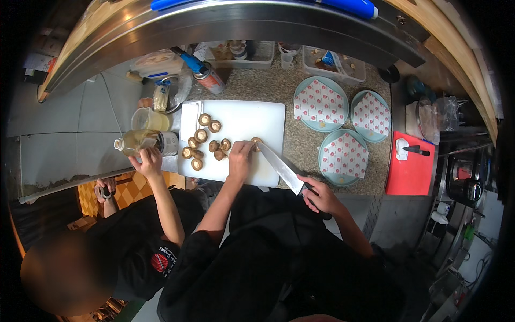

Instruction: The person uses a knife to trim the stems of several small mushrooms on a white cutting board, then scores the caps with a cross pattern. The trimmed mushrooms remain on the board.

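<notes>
A white cutting board (267, 120) lies in front of me on the granite counter. My right hand (320, 195) grips the black handle of a chef's knife (283, 169), its blade slanting up and left. The tip meets a brown-capped mushroom (256, 141) near the board's right side. My left hand (240, 159) is at that mushroom's left edge, its fingertips apparently on it; the exact contact is hidden. Several more mushrooms (201, 135) rest on the board's left half, most with their pale undersides up. A small group (219, 151) sits just left of my left hand.
At my left, a co-worker's hand (148, 162) touches a clear bottle (139, 141). Three light-blue plates (322, 126) with patterned paper stand to the right. A paring knife (416, 150) lies on a red board (410, 177). Behind are a blow torch (209, 78) and plastic tubs (257, 62).
</notes>
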{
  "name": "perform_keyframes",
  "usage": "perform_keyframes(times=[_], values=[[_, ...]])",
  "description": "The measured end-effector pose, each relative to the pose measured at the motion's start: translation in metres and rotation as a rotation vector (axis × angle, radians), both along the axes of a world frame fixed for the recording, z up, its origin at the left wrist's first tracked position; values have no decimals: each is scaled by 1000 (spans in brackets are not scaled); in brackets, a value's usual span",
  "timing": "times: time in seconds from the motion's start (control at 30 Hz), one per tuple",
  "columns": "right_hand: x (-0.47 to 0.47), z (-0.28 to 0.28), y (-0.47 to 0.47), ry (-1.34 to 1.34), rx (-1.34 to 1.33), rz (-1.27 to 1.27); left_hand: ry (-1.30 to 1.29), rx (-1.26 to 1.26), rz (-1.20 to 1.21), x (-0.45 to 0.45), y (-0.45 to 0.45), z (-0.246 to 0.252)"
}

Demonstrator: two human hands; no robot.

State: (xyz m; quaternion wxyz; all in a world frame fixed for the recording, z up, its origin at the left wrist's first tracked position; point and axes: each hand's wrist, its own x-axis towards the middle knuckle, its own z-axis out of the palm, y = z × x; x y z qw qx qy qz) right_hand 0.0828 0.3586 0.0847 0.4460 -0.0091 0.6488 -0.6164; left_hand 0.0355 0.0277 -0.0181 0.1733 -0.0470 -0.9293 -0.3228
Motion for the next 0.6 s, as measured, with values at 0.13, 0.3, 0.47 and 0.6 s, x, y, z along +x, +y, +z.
perform_keyframes(times=[0.13, 0.3, 0.47, 0.6], values=[[1, 0, 0, -25, -15, -11, -57, 61, 14, 2, 2, 0], [1, 4, -1, -62, -6, -18, -30, 63, 9, 1, 2, 2], [-1, 1, -3, -53, -8, -19, -35, 58, 5, 0, 0, 3], [-1, 3, -5, -38, -8, -7, -58, 53, 6, 1, 0, 2]])
